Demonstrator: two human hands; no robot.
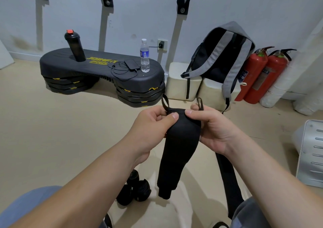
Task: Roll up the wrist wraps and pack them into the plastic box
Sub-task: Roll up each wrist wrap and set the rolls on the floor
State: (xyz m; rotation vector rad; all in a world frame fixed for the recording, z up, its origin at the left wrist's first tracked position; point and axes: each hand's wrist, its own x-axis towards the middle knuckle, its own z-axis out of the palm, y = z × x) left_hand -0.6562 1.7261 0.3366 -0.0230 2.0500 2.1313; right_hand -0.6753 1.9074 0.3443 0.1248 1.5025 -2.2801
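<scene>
Black cloth made up the wrist wrap [180,140], and it hung long and loose in the middle of the frame, not rolled yet. Both hands held it by its top end. The left hand [152,128] pinched the top edge between thumb and curled fingers. The right hand [215,128] pinched the same edge from the other side, so the two thumbs sat close together on the wrap. Two thin loops [165,101] stuck up above the fingers. The rest of the wrap dropped down between the arms, and its bottom end hung above the floor [52,140]. A second black strap [229,178] hung under the right wrist toward the lower right of the frame. I could not tell if it was part of the same wrap.

Some of the job looked done. A few rolled wraps [134,189] lay in a small pile on the floor at the lower middle of the frame, below the left arm. They were not in any box, and no plastic box could be seen for sure. I think this wrap needed rolling from the top end, and then all the rolls needed packing.
</scene>
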